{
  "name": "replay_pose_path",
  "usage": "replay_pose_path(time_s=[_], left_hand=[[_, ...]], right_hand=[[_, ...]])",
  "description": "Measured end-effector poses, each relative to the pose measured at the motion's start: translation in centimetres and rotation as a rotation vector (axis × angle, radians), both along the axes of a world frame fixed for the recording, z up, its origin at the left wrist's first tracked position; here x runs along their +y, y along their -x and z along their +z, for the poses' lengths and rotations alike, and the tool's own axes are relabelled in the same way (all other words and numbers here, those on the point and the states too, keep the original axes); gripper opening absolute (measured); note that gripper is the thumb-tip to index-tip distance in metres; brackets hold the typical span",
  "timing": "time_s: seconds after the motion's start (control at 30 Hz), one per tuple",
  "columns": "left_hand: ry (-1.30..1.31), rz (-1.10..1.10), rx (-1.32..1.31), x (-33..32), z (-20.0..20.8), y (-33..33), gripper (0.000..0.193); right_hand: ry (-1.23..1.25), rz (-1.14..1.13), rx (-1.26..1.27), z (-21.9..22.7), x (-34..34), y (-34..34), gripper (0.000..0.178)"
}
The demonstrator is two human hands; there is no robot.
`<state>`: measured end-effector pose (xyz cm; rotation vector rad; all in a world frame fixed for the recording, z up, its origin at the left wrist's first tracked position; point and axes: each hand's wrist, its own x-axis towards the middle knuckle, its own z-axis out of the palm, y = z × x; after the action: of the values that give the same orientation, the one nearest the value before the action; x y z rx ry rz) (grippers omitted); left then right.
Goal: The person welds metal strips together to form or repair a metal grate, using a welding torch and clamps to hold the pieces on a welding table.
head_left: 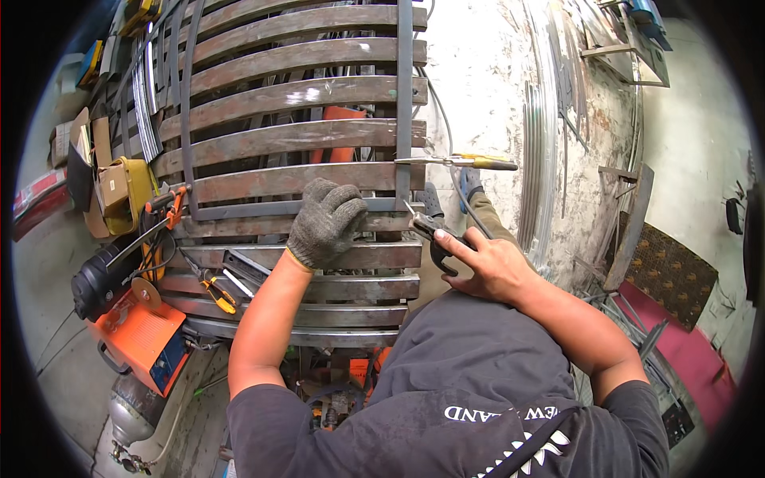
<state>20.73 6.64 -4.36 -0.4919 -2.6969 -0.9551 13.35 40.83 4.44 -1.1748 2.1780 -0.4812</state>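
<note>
My left hand [325, 225], in a grey knit glove, rests with curled fingers over the near bar of a flat-bar metal frame [263, 209]; what lies under the fingers is hidden. The frame lies across a bench of metal slats [319, 255]. My bare right hand [488, 264] is wrapped round a black welding torch [437, 248]. The torch's thin tip points up and left, close to the frame's near right corner. Beyond it, a yellow-handled tool [486, 162] with a slim metal end lies across the frame's right bar.
At left stand an orange welding machine [139, 338], a grey gas cylinder [135, 410] and a yellow bag [127, 191]. An orange clamp [177, 209] sits at the frame's left corner. Yellow-handled pliers [218, 295] lie on the slats. Long metal bars [530, 167] line the floor at right.
</note>
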Motion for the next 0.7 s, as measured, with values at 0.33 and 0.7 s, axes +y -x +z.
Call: replay_pose_path(time_s=[0.33, 0.7], left_hand=[[-0.012, 0.004, 0.003, 0.0, 0.3, 0.0, 0.034], [-0.023, 0.007, 0.008, 0.1, 0.2, 0.0, 0.035]], right_hand=[[-0.026, 0.022, 0.009, -0.5, -0.8, -0.1, 0.085], [-0.039, 0.035, 0.009, -0.8, -1.0, 0.0, 0.088]])
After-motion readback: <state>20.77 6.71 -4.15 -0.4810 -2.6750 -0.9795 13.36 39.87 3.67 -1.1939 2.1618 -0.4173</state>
